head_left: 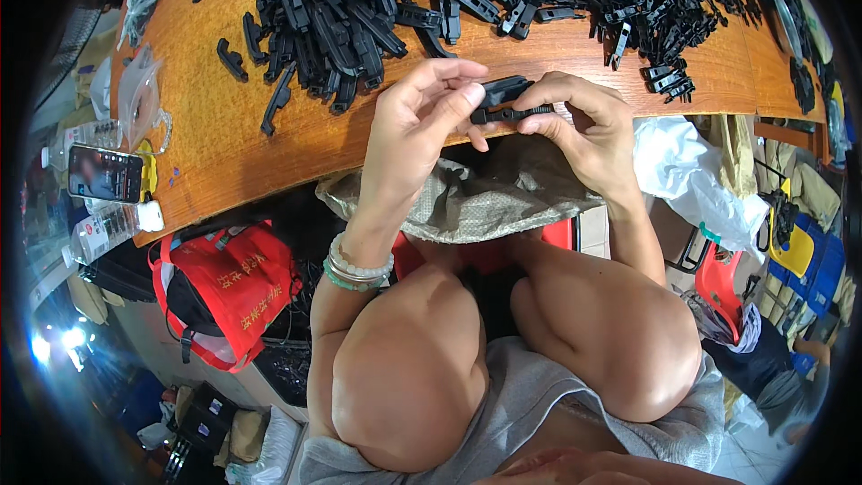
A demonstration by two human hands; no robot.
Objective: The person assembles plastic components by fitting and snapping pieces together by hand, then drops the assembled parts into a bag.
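Just over the table's front edge, my two hands hold small black plastic parts between them. My left hand [415, 126] pinches the left end of a smooth, elongated black plastic piece [505, 90] with thumb and fingers. Closed on a ridged black plastic strip [510, 114], below that piece, is my right hand [588, 121], its thumb and forefinger at the right end. The two parts lie close together; whether they are joined I cannot tell. Beyond my hands, a large heap of black plastic pieces [328, 13] covers the back of the wooden table [202, 117].
Smaller black clip-like parts [664, 0] are piled at the far right. A woven sack [485, 216] hangs open below the table edge, above my knees. At left are a phone [105, 173], clear plastic bottles [103, 232] and a red bag [233, 292]. White plastic [691, 166] hangs at right.
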